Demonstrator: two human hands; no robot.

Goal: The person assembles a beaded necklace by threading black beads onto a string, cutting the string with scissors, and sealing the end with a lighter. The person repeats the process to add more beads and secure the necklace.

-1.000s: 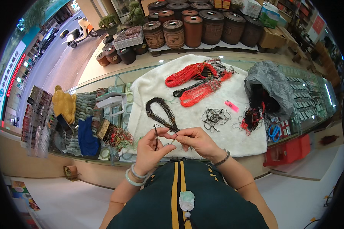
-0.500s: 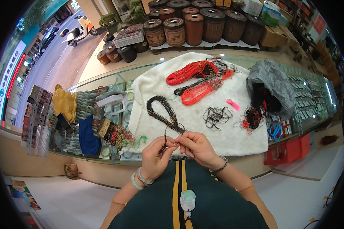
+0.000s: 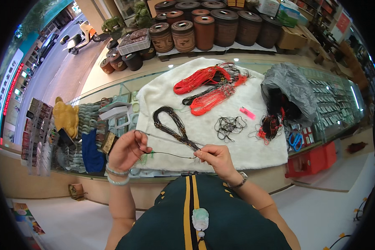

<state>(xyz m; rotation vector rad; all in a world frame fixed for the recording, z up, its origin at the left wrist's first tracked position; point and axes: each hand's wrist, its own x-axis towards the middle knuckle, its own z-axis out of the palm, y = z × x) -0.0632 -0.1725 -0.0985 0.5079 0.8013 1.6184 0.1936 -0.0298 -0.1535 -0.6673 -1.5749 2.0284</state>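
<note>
My left hand (image 3: pixel 127 149) pinches one end of a thin dark cord (image 3: pixel 171 155). My right hand (image 3: pixel 214 158) pinches the other end, and the cord stretches taut between them over the near edge of a white fleecy mat (image 3: pixel 241 146). Just beyond my hands lies a looped bundle of dark beaded cords (image 3: pixel 171 125). Farther back on the mat are red cord bundles (image 3: pixel 204 85), a small tangle of black cord (image 3: pixel 230 124) and a pink lighter (image 3: pixel 247 112).
The mat lies on a glass display counter (image 3: pixel 112 93) with jade pieces inside. A grey plastic bag (image 3: pixel 289 89) of cords sits at the right, with blue scissors (image 3: pixel 296 139) near it. Brown round jars (image 3: pixel 204 29) stand behind. A red box (image 3: pixel 316 160) is lower right.
My hands have moved apart: the left went left, the right went right, and the cord between them is now pulled out long and taut.
</note>
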